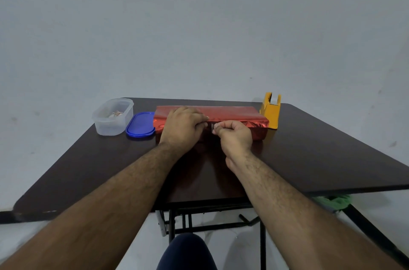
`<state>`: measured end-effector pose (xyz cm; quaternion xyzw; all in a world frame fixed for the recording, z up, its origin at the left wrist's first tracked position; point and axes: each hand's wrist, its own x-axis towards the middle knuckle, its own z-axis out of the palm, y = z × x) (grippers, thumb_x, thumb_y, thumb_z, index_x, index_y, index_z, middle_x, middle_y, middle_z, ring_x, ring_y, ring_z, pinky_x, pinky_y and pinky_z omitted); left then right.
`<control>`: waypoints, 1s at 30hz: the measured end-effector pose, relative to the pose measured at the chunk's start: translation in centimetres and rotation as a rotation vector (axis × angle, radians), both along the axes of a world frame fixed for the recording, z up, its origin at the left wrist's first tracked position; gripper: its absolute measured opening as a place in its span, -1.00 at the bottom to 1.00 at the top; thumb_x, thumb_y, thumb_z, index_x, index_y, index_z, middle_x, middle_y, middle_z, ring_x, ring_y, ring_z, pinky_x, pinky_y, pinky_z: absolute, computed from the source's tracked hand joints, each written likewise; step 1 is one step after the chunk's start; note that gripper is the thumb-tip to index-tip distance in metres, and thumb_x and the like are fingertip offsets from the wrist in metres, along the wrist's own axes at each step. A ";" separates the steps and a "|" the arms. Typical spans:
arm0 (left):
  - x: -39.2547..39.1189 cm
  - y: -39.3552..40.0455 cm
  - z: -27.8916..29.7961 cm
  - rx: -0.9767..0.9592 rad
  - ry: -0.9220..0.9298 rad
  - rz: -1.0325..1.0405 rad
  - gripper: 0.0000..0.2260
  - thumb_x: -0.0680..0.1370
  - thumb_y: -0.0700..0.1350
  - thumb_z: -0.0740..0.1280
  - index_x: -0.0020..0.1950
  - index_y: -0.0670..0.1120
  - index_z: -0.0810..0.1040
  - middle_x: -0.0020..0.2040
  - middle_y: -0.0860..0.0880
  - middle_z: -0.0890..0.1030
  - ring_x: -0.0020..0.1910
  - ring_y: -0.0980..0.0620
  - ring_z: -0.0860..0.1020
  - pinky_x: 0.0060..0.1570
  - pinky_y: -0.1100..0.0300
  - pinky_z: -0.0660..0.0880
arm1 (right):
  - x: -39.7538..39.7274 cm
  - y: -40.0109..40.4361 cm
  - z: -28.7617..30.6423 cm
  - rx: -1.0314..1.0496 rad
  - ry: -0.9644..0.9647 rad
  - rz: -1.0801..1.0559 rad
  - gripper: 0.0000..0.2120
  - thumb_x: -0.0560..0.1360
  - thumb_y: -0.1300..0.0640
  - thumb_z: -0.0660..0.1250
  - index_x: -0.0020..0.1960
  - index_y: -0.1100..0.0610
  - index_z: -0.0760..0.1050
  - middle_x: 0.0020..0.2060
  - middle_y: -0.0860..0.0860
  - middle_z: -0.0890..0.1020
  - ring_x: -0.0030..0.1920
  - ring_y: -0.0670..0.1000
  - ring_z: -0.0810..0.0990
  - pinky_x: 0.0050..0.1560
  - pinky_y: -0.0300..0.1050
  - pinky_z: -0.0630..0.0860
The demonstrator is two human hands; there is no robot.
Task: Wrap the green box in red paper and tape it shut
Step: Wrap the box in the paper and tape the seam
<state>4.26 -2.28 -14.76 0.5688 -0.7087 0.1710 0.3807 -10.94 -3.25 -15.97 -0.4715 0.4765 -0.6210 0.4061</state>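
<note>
At the bottom centre of the frame a knee in dark cloth (187, 252) shows below the table edge, and two bare forearms reach up from the lower corners to meet at mid-frame. The table (88, 170) is dark, smooth and slightly glossy, with rounded corners.

The left hand (182, 129) lies palm down on the near top edge of the box, fingers spread flat, probably to pin the paper's overlap. The right hand (234, 134) is curled closed just beside it, fingertips pinching something small at the seam, likely a bit of tape, though it is too small to tell.

The box is fully hidden under shiny, creased red paper (232, 114), a long flat parcel at the centre.

Farther back, at centre left, sit a blue oval lid (140, 124) and a cloudy plastic tub (112, 116). A yellow tape dispenser (271, 110) stands just beside the parcel's right end, handy for the right hand.
</note>
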 end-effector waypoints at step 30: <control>-0.1 -0.2 0.0 0.000 -0.015 0.020 -0.76 0.65 -0.01 0.40 0.29 0.02 0.72 0.21 0.05 0.71 0.28 -0.01 0.57 0.38 -0.03 0.35 | -0.8 -1.2 1.2 0.172 0.295 -0.108 -0.69 0.41 -0.10 0.65 -0.33 0.10 0.70 -0.44 -0.13 0.70 -0.39 -0.03 0.68 -0.39 -0.17 0.55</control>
